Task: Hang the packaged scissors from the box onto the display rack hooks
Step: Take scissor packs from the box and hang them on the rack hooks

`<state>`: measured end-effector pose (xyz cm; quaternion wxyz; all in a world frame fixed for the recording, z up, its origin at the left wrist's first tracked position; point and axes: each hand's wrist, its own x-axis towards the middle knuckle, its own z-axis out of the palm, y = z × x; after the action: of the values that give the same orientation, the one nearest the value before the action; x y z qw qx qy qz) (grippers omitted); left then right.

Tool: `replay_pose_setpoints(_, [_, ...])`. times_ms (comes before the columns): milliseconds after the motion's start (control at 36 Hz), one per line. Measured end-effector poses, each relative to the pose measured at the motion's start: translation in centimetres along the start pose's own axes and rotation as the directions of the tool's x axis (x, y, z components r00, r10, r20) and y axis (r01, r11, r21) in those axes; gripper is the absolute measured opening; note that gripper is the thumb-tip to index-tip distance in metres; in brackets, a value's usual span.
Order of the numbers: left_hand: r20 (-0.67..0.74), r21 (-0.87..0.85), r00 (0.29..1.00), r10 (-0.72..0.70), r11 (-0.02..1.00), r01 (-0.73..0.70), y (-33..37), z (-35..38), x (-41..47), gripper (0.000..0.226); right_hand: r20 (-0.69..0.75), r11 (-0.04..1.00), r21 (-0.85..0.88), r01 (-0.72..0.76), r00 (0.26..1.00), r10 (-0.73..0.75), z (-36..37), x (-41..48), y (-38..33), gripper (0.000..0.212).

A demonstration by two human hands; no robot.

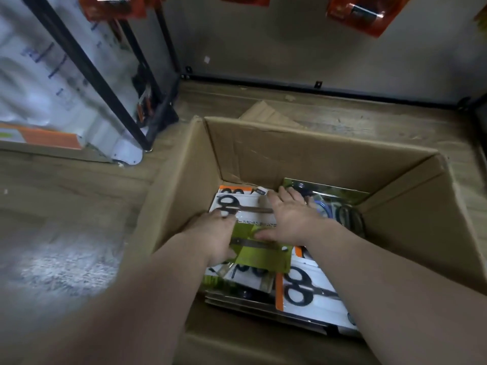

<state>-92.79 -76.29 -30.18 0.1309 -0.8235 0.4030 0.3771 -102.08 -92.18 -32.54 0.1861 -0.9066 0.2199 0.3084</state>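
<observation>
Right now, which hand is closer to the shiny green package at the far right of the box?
Right. The right hand lies next to the shiny green package, fingertips near its left edge. The left hand is further left, on the lime-green pack.

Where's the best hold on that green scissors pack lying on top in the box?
Take the green pack by its left and right edges, coming from above. It lies flat on the other packs, both edges exposed, with the left hand and right hand already beside them.

A shop: carded goods (365,13) hang above a stock carton (303,151).
</observation>
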Motion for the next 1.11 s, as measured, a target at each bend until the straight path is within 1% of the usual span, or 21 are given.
replay_pose_setpoints(83, [0.033,0.025,0.999,0.017,1.000,-0.017,0.2,0.2,0.1,0.082,0.021,0.999,-0.030,0.013,1.000,-0.012,0.1,0.5,-0.4,0.111])
replay_pose_setpoints(139, [0.045,0.037,0.998,0.034,0.999,-0.035,0.3,0.4,0.3,0.086,0.002,0.997,-0.071,0.021,1.000,-0.021,0.1,0.6,-0.7,0.110])
replay_pose_setpoints(250, [0.076,0.059,0.997,0.031,0.998,-0.036,0.3,0.8,0.7,0.092,-0.036,0.989,-0.147,0.035,0.999,-0.041,-0.1,0.2,-0.9,0.103])
replay_pose_setpoints(333, [0.076,0.094,0.997,0.028,0.995,-0.035,0.6,1.0,1.0,0.094,-0.046,0.982,-0.187,0.023,0.998,-0.032,-0.4,-0.2,-1.0,0.092])
replay_pose_setpoints(417, [0.092,0.103,0.996,0.014,0.994,-0.024,0.6,1.1,1.0,0.097,-0.029,0.984,-0.178,0.005,1.000,-0.010,-0.5,-0.4,-1.2,0.092])
replay_pose_setpoints(528, [0.106,0.092,0.994,0.008,0.996,-0.018,0.6,1.2,1.0,0.110,-0.015,0.988,-0.149,-0.029,1.000,0.027,-0.3,-0.5,-0.9,0.097])
replay_pose_setpoints(611, [0.112,0.091,0.994,-0.011,0.996,0.001,0.7,0.9,0.7,0.111,-0.023,0.990,-0.134,-0.043,0.999,0.040,-0.2,-0.8,-0.6,0.103])
replay_pose_setpoints(694, [0.123,0.119,0.991,-0.059,0.992,0.044,0.7,0.9,0.7,0.114,-0.004,0.998,-0.021,-0.055,0.998,0.055,0.0,-0.8,-0.6,0.102])
replay_pose_setpoints(750, [0.129,0.114,0.988,-0.085,0.991,0.070,0.8,0.9,0.7,0.118,0.012,0.991,0.110,-0.073,0.997,0.072,0.0,-0.7,-0.6,0.097])
replay_pose_setpoints(806, [0.128,0.083,0.987,-0.092,0.993,0.082,0.8,1.0,0.8,0.121,0.003,0.975,0.204,-0.084,0.996,0.085,-0.3,-0.8,-0.5,0.090])
replay_pose_setpoints(917, [0.111,0.017,0.989,-0.099,0.995,0.097,0.8,1.4,1.0,0.127,0.030,0.950,0.299,-0.096,0.995,0.091,-0.5,-1.3,0.0,0.077])
replay_pose_setpoints(1000, [0.072,-0.055,0.993,-0.095,0.994,0.099,0.6,1.5,0.8,0.121,0.053,0.928,0.354,-0.112,0.994,0.099,-0.5,-1.4,0.6,0.075])
replay_pose_setpoints(1111, [-0.008,-0.126,0.996,-0.083,0.989,0.082,0.8,1.2,0.8,0.100,0.046,0.885,0.453,-0.106,0.994,0.096,-0.8,-1.8,1.4,0.067])
